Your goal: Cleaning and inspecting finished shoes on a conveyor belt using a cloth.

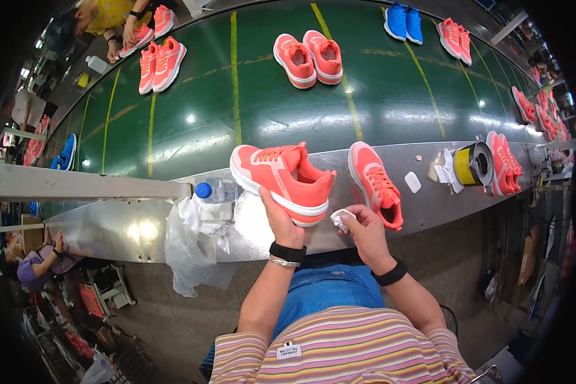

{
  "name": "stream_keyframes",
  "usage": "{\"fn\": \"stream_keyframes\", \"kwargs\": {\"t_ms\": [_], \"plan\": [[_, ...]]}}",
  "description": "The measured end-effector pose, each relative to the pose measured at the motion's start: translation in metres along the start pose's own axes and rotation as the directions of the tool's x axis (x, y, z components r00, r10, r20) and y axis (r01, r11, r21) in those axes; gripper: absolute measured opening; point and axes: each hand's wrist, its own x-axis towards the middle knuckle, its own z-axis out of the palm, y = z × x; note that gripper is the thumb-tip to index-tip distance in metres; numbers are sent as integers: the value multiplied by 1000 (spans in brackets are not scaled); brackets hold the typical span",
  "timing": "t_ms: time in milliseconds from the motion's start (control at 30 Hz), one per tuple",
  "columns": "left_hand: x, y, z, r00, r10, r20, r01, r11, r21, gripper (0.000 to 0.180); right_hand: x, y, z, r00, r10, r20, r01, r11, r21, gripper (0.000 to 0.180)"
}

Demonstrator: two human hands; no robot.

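My left hand [280, 221] holds a coral sneaker [281, 176] by its white and coral sole, tilted above the metal ledge with the toe pointing far left. Its fingers are mostly hidden under the shoe. Close by on the right, my right hand [366, 235] pinches a crumpled white cloth or tissue [343, 219] just off the sneaker's heel. A second coral sneaker [374, 180] rests on the ledge beyond that hand, its toe pointing away from me.
A green conveyor belt [198, 121] carries pairs of coral sneakers [308, 59] and blue sneakers [403, 23]. On the metal ledge [134, 237] are a blue-capped bottle [217, 191], a plastic bag [189, 256] and a yellow-labelled tin [473, 164]. A co-worker's hand [129, 31] touches a shoe far left.
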Motion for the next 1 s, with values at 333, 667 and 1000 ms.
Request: {"fn": "stream_keyframes", "kwargs": {"t_ms": [333,667,1000], "plan": [[2,-17,-16,999,-19,34,17,999,48,48,27,17,16,998,-44,44,52,980,-191,15],[7,-19,-21,1000,11,3,-11,998,62,46,24,13,18,999,1,50,3,996,-93,11],[7,-20,-17,1000,-12,6,11,997,82,48,23,11,16,996,84,24,-85,996,34,11]]}}
